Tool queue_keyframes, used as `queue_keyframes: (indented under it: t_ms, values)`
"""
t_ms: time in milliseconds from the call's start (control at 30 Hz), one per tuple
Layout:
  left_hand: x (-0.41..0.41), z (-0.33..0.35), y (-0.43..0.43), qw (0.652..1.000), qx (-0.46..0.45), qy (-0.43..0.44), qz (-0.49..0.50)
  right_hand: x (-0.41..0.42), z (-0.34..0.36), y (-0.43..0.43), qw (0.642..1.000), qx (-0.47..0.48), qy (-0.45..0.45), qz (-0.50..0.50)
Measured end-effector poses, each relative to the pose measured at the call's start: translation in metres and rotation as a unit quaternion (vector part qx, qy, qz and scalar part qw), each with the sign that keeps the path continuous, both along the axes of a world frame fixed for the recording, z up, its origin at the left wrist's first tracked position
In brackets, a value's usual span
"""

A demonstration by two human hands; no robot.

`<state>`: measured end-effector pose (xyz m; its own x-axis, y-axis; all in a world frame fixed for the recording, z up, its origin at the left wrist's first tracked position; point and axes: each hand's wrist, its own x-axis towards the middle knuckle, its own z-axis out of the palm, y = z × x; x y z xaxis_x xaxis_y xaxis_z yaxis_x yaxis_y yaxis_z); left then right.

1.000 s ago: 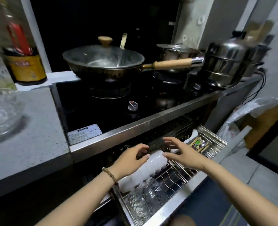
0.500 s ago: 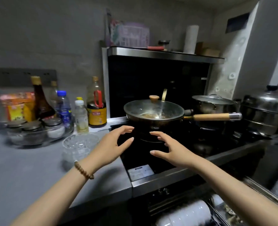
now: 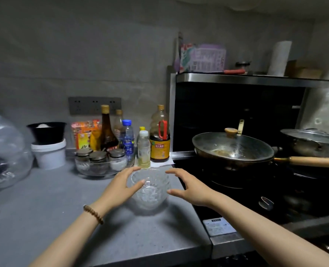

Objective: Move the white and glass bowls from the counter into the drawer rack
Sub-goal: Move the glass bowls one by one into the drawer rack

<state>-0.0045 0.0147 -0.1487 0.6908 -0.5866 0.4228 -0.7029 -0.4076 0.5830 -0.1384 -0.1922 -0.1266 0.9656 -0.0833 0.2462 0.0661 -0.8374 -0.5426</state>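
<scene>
The glass bowl (image 3: 149, 189) sits between your two hands, on the grey counter (image 3: 50, 212) close to its right edge where the stove (image 3: 237, 189) begins. Your left hand (image 3: 119, 187) is on the bowl's left side, your right hand (image 3: 190, 189) on its right side, both at about rim height. Left looks the nearer one: its fingers (image 3: 133, 169) curl round the far rim and the thumb overlaps the near wall, maybe touching, can't tell through the glass. Right hand is just beside the bowl with a sliver of counter showing between palm and glass. Both sets of fingers are spread and released, nothing gripped yet.

The bowl is round, so no long axis to worry about; it stands upright, mouth up. Clear glass with a cut, faceted pattern, looks empty, and blurry at the base.

My read: you're at the reach-and-close step, the bowl not yet lifted, and the next move is bringing both palms inward against its walls. The bottles (image 3: 143, 149) and the dish of jars (image 3: 100, 160) stand near behind it toward the back edge, so your far fingertips have little room there. No white bowl in view, and the drawer rack is out of view
</scene>
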Motion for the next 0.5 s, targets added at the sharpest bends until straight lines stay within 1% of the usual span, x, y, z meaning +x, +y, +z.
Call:
queue_keyframes:
  t_ms: [267,500]
  values:
    - [0.011,-0.020,0.001,0.995,-0.001,0.096,-0.037,0.028,-0.014,0.008,1.000,0.017,0.009,-0.019]
    - [0.011,-0.025,-0.005,0.993,0.009,0.106,-0.052,0.033,-0.020,0.011,1.000,0.011,0.017,-0.018]
